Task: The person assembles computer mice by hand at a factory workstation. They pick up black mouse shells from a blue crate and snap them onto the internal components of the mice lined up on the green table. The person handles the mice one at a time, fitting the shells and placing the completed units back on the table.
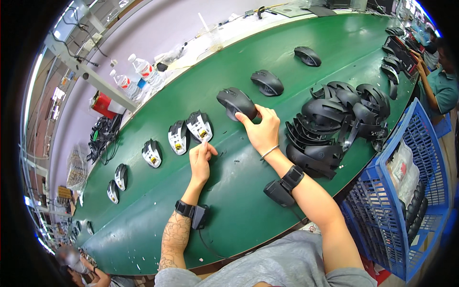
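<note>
1. Your right hand (264, 128) spans the near end of the black mouse (234, 101), thumb on its left side and fingers on its right. The grip is parted only to the body's width; whether the mouse is lifted cannot be told.
2. The black mouse is near the middle of the green table (239, 201), just right of the nearer open mouse body (198, 125).
3. Your left hand (200, 161) is half curled, index finger reaching to the lower end of that open mouse body. Contact is unclear, and I cannot tell whether anything small is pinched.
4. Judgement: grip the black mouse by its sides, with even pressure, so the top shell is neither scuffed nor twisted.
5. Judgement: steady an open body by its rim; fingertips should stay off the exposed white inner part and its yellow piece.
6. Loose dark bits (236, 161) lie between your hands. Advisable to clear them; grit under a part could mark it.
7. The pile of black shells (330, 124) sits near your right forearm; a wide elbow swing could knock it.
</note>
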Available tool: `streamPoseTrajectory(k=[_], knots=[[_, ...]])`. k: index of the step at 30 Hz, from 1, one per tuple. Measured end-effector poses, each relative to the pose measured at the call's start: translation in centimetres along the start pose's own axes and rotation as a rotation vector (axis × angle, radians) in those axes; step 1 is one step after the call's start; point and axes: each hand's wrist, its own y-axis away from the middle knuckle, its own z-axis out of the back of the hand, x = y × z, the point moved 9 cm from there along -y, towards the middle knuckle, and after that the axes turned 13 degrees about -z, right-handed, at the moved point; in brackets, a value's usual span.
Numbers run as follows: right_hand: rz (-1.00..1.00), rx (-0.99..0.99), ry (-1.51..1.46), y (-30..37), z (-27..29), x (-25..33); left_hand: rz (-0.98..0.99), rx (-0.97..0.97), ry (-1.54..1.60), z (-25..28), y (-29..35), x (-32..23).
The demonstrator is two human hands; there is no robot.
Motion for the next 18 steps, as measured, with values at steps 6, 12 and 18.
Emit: streamPoseTrajectory(k=[6,12,18], knots=[[0.056,0.053,0.364,0.1,-1.2,-0.3,0.011,0.056,-0.106,-0.2,0.1,0.3],[0.187,0.188,0.208,0.8,-2.8,0.3,-0.008,0.066,-0.184,-0.3,-0.1,-0.4],[0.162,0.192,0.223,0.5,-3.3,-0.2,-0.012,0.069,-0.247,-0.4,-0.4,-0.3]])
